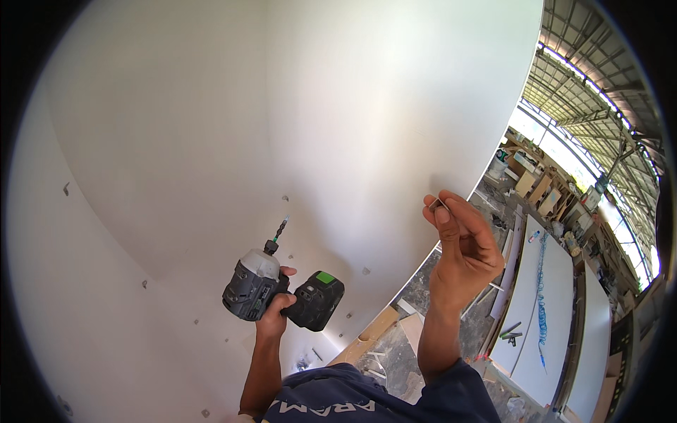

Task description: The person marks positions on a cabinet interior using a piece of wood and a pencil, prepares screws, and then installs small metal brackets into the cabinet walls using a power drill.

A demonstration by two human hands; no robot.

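Observation:
My left hand [273,319] is wrapped round the grip of a cordless drill [255,282], grey and black, with a green-marked battery [317,299] to its right. The drill's slim bit [281,229] points up toward the white panel [211,141], near a small grey bracket [285,198] on that panel. Whether the bit touches the panel, I cannot tell. Raised at the panel's right edge, my right hand [465,247] pinches a small angled metal piece [438,203] between thumb and fingers. Fingertips partly hide it.
Several small grey brackets dot the curved white panels, one bracket [66,189] at far left. Beyond the right edge, a white board [543,310] carries a coiled blue hose [541,296] and a clamp [510,334]. Wood scraps [539,190] lie farther back; offcuts litter the concrete floor.

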